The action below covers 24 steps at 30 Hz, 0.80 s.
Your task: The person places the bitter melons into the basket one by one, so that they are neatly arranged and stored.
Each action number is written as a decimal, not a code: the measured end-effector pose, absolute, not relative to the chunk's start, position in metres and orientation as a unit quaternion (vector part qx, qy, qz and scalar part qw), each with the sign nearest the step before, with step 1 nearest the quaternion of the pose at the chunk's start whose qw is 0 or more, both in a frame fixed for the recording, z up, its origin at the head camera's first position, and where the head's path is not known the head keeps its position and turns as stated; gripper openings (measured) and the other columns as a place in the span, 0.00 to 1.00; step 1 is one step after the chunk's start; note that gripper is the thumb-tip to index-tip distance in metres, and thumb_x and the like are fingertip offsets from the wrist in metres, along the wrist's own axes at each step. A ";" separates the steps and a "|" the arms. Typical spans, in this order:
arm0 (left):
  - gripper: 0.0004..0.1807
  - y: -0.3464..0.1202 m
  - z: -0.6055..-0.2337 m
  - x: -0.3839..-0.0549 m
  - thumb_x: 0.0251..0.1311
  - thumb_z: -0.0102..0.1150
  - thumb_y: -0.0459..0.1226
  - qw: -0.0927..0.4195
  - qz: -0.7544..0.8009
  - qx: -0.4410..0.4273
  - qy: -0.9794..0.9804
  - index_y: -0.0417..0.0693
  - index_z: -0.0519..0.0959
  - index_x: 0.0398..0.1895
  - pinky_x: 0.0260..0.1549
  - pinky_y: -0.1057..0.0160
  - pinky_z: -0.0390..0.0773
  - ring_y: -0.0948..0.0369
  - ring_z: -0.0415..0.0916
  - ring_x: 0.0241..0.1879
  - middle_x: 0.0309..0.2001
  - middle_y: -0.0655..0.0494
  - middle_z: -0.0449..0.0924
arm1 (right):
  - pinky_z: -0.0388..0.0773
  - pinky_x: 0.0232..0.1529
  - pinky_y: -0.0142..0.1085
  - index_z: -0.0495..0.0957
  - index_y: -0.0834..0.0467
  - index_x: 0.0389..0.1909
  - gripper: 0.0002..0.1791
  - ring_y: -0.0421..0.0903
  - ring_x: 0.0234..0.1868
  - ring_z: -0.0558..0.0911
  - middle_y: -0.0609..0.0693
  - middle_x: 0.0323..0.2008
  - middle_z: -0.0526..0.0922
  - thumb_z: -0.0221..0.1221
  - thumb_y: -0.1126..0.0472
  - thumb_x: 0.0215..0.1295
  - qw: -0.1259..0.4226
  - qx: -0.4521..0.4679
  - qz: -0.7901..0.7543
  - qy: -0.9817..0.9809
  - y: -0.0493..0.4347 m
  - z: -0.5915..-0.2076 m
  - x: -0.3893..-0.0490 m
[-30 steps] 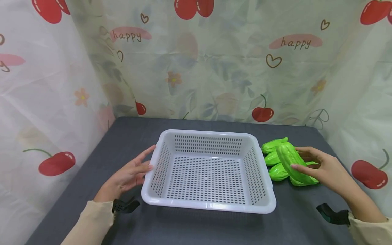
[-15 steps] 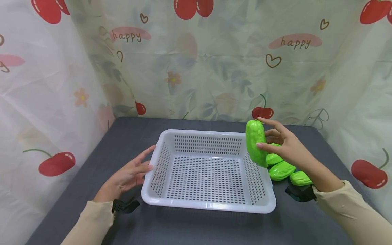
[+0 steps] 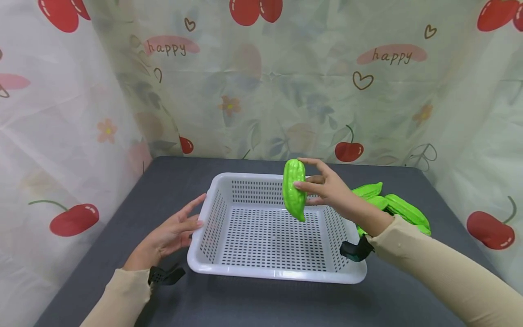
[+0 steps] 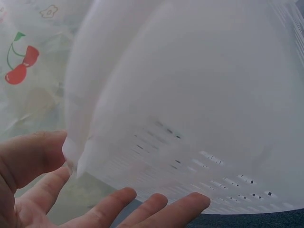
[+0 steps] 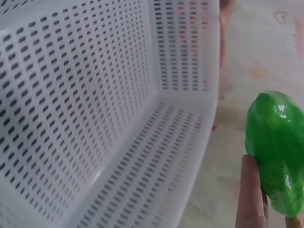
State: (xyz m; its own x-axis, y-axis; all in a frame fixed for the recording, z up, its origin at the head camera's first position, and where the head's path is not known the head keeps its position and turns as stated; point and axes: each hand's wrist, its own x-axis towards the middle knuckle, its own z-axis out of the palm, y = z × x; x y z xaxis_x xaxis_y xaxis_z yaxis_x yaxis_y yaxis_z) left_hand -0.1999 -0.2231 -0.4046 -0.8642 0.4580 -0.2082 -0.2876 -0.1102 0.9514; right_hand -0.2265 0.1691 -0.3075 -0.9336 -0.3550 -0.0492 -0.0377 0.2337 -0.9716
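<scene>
My right hand [image 3: 327, 187] holds a bright green, glossy, ridged bitter melon [image 3: 293, 190] upright over the back part of a white plastic basket [image 3: 278, 275]. Its thumb lies on the near side of the melon, and the index finger reaches the top end. In the right wrist view, the bitter melon [image 5: 275, 147] appears beyond the basket's rim [image 5: 202, 142], with a finger against it. My left hand [image 3: 171, 234] grips the basket's left rim, thumb on the edge. The left wrist view has the thumb [image 4: 38, 154] at the rim and the other fingers spread along the outer wall.
Several more bitter melons [image 3: 404, 210] lie in a pile right of the basket, partly hidden behind my right forearm. The dark grey table [image 3: 261, 304] is enclosed by a printed curtain [image 3: 261, 113] at the back and sides.
My right hand has lifted the bitter melon from the pile and carried it left, over the basket. The melon has turned more upright. My left hand and the basket stay in place.
</scene>
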 end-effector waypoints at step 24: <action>0.47 -0.223 -0.404 -0.199 0.66 0.54 0.31 0.252 0.737 0.072 0.623 0.71 0.39 0.77 0.52 0.37 0.74 0.47 0.75 0.58 0.73 0.42 0.55 | 0.84 0.40 0.48 0.60 0.50 0.68 0.37 0.59 0.45 0.84 0.64 0.56 0.73 0.65 0.61 0.61 0.203 -0.024 -0.629 0.750 0.067 -0.383 -0.258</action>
State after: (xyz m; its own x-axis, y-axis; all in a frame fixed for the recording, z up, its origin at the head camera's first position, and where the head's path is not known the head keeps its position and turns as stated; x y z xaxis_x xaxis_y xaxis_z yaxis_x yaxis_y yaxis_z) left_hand -0.1993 -0.2231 -0.4039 -0.8628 0.4608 -0.2078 -0.2822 -0.0980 0.9543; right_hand -0.2583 0.0671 -0.3825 -0.9165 -0.2917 -0.2739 0.2186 0.2084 -0.9533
